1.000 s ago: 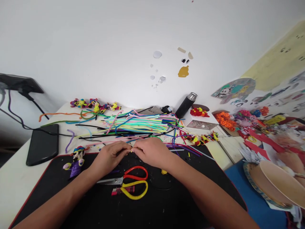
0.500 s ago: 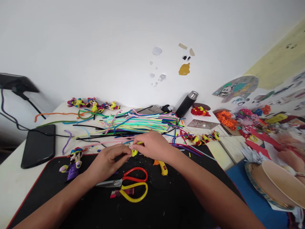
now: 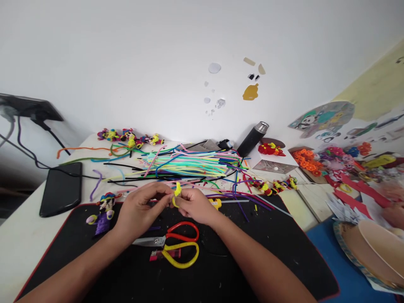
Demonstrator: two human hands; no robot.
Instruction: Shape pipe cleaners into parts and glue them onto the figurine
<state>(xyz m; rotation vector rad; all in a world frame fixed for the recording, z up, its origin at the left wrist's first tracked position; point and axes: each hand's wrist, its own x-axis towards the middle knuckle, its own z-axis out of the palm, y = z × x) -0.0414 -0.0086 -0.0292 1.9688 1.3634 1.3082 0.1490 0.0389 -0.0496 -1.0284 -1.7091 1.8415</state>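
The left hand is touching the yellow strip; whether gripping, I cannot tell. It is sticking up between both hands, beyond the scissors. The right hand is pinching it; were that pinch loosening, it could be slipping out.

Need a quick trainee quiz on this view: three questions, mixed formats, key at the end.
1. Multiple choice: what colour is the fuzzy piece at the fingertips of the left hand and right hand?
A) purple B) yellow C) orange

2. True or false: the scissors lie on the black mat.

3. Fill in: the figure with the purple lower part lies nearer the ____ hand.

Key: 1. B; 2. true; 3. left
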